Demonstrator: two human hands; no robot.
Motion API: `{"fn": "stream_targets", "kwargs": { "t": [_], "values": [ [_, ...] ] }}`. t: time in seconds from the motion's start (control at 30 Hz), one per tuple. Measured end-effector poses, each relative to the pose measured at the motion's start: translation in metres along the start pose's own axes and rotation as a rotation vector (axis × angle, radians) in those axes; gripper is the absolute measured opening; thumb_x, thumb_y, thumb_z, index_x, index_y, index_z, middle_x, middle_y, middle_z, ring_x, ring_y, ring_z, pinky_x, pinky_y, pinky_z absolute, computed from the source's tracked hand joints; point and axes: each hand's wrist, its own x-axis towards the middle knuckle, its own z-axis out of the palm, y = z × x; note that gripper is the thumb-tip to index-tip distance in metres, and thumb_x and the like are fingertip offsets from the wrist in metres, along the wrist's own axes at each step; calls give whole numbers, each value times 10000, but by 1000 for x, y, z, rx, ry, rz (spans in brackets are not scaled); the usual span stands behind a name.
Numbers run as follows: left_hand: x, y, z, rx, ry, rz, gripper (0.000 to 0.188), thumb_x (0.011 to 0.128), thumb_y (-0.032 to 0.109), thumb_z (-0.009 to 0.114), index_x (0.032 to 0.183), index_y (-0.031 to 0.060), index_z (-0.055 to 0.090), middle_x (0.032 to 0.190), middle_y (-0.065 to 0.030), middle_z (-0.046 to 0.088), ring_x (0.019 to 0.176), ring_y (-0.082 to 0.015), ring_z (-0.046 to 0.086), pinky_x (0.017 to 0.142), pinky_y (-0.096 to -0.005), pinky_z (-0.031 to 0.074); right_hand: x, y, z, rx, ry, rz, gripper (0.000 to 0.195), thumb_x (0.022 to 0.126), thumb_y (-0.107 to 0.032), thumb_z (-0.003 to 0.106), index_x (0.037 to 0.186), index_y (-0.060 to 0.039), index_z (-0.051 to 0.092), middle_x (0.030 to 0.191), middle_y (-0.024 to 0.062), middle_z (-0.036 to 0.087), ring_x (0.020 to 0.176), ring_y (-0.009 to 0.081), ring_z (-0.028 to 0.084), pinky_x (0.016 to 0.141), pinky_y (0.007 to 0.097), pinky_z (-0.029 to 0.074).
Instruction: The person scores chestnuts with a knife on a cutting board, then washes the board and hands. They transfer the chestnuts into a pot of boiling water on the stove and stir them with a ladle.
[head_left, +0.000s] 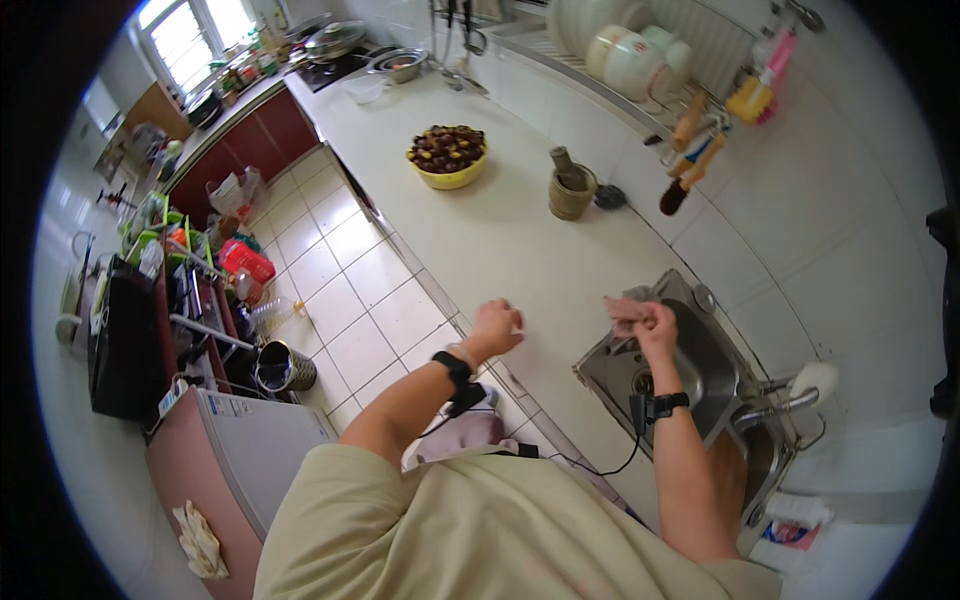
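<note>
My right hand (660, 330) grips a crumpled pinkish cloth (624, 311) over the left corner of the stainless-steel sink (600, 371). A greyish bit shows behind the cloth at the sink's edge, too blurred to name. Above the front edge of the white countertop (495, 240), my left hand (495, 330) hangs with loosely curled fingers and nothing visible in it. Farther along the counter stand a stone-coloured mortar with its pestle (572, 187) and a yellow bowl (450, 178) heaped with dark brown chestnuts (448, 146).
A dark scouring pad (610, 196) lies beside the mortar. The faucet (776, 405) reaches over the sink. Brushes (694, 172) hang below a wall dish rack (622, 97). A metal bin (285, 367) and a fridge (217, 457) stand to the left. A cable runs between my wrist straps.
</note>
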Motion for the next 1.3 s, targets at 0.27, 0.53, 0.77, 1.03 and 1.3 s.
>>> {"fn": "stream_targets", "kwargs": {
  "t": [0.27,0.53,0.77,1.03,1.3],
  "values": [
    [-73,-157,-111,15,244,-612,552,674,361,778,1162,159,616,1398,-243,373,1330,-415,300,1088,-568,220,54,-92,119,-18,-280,-98,468,803,-207,669,1234,-54,567,1244,195,555,1084,343,565,891,427,482],
    [-118,-308,-137,-549,46,-517,469,749,258,749,1144,39,619,1147,-191,612,947,-299,658,814,-367,537,171,-208,293,537,-530,500,439,877,-273,625,1239,-39,541,1092,108,625,1004,255,605,854,378,509],
    [-214,-434,-179,-517,39,-697,385,787,209,731,1089,-10,637,1003,-132,687,883,-230,678,762,-331,546,266,-245,383,736,-272,809,481,960,-281,507,1334,-7,381,1256,225,450,1133,363,535,904,456,504],
    [-197,-523,-206,-687,91,-802,309,800,177,716,1046,0,657,946,-105,692,824,-190,659,746,-307,530,297,-223,400,921,-582,877,318,970,-223,429,1197,-11,498,1080,188,634,941,305,651,765,458,570],
    [-69,-624,-247,-640,-5,-644,289,808,173,714,1039,10,652,895,-80,696,804,-174,661,721,-303,531,309,-209,413,757,-491,950,337,967,-187,409,1209,40,468,1021,196,652,786,316,692,614,429,610]
  ]
}}
